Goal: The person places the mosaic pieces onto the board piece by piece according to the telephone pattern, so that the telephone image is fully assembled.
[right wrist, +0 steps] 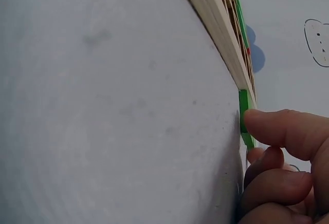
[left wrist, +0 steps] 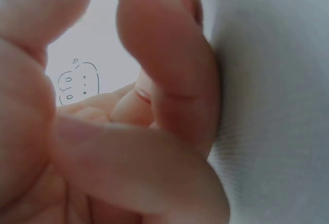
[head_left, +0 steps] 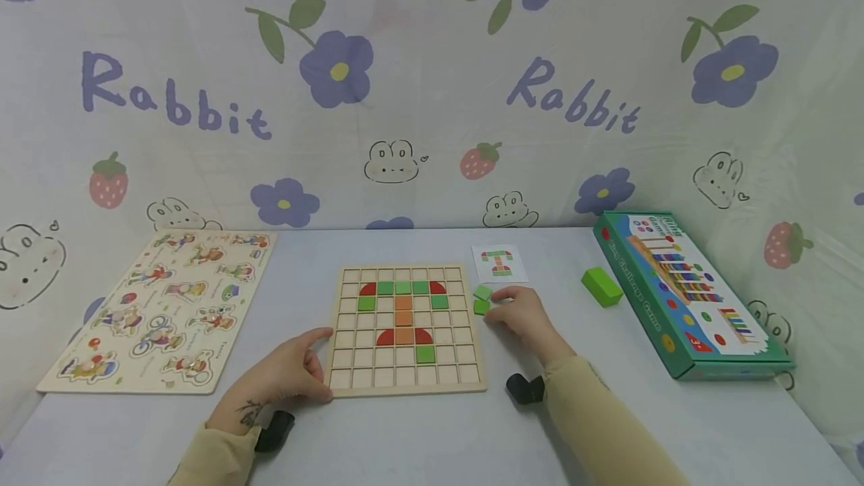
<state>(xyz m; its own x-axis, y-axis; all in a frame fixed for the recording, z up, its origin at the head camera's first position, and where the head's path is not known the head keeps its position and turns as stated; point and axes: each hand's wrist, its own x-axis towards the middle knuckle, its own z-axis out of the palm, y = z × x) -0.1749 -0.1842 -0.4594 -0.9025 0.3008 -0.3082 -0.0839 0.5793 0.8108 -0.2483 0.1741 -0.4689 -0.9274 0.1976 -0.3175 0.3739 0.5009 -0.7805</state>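
Observation:
A wooden grid board (head_left: 408, 394) lies flat in the middle of the head view, carrying several green squares, orange squares and red quarter-round pieces. At its left edge, my left hand (head_left: 283, 370) touches the frame with the index finger, and the thumb rests by the near left corner. Two loose green square tiles (head_left: 481, 307) lie just off the board's right side. My right hand (head_left: 525, 319) has its thumb and index fingertips at these tiles. In the right wrist view, the thumb touches the edge of a green tile (right wrist: 243, 106); its other fingers are bent.
A pattern card (head_left: 514, 271) lies behind the tiles. A green block (head_left: 601, 287) sits near a green game box (head_left: 732, 364) on the right. On the left lies a wooden picture puzzle board (head_left: 145, 332). A printed cloth (head_left: 432, 111) hangs behind the table.

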